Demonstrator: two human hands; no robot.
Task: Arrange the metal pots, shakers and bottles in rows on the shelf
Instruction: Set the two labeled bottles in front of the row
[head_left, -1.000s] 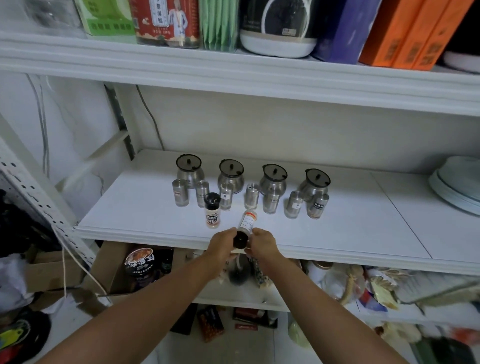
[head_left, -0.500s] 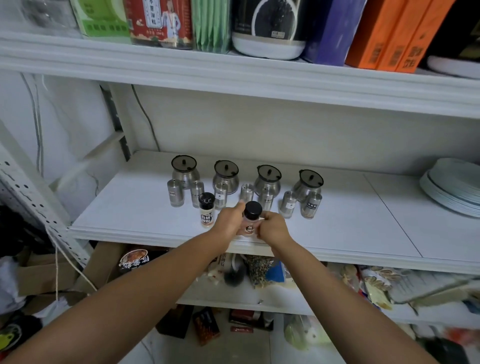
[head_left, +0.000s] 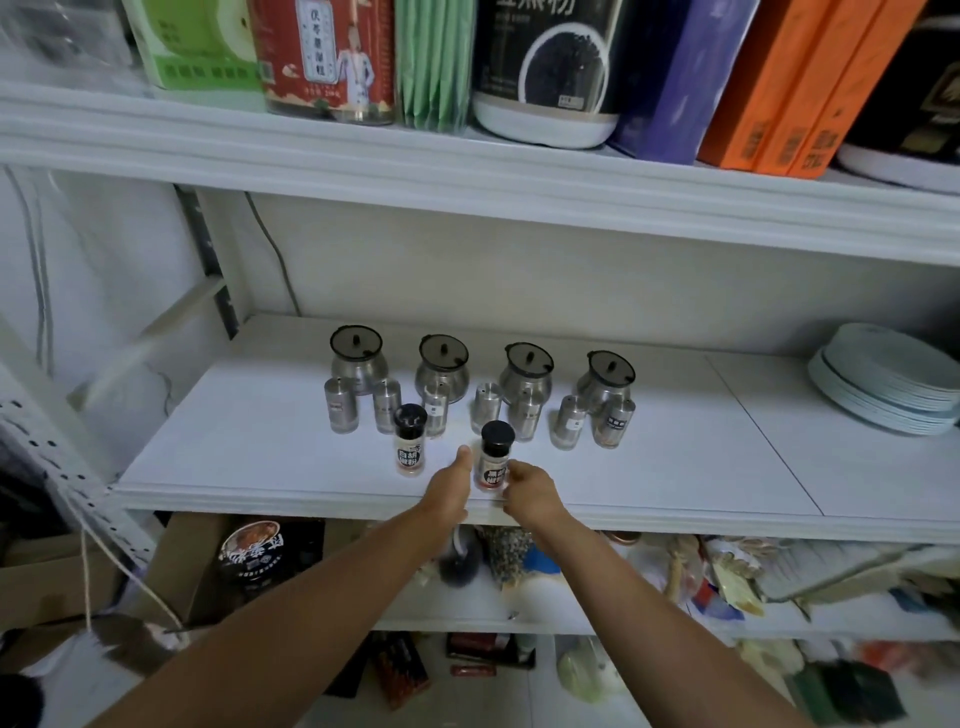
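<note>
Black-capped, the second spice bottle (head_left: 493, 463) now stands upright near the front edge of the white shelf (head_left: 260, 457); a second ago it lay tilted in both hands. The left hand (head_left: 448, 488) has let go, thumb raised just beside the bottle. The right hand (head_left: 530, 488) sits at its base; whether the fingers still grip it, I cannot tell. The first bottle (head_left: 410, 440) stands to its left, in front of the shakers (head_left: 340, 405) and the metal pots (head_left: 357, 357).

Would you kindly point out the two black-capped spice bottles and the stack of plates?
Left spice bottle (head_left: 409, 451): head view, label.
Right spice bottle (head_left: 494, 464): head view, label.
Stack of plates (head_left: 889, 384): head view, top plate.
</note>
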